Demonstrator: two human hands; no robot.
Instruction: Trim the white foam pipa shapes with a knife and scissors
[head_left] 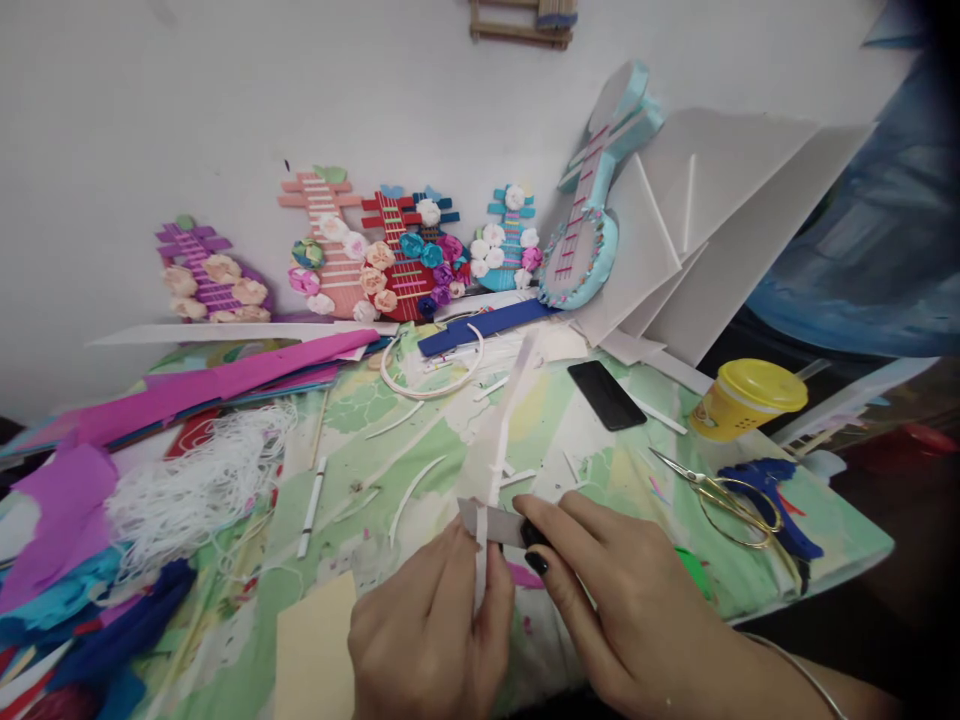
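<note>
My right hand is closed around a utility knife, its wide metal blade pointing left. That blade lies across a narrow white foam board strip, which my left hand pinches between thumb and fingers. From there the pale strip runs away from me over the table, its far part broader and blurred. Thin white offcuts lie around it. Most of the knife's handle is hidden inside my right hand.
Gold-handled scissors, a blue glue gun and a yellow cup stand right. A black phone lies behind my hands. Tangled white string and pink paper fill the left. Decorated model lutes lean against the wall.
</note>
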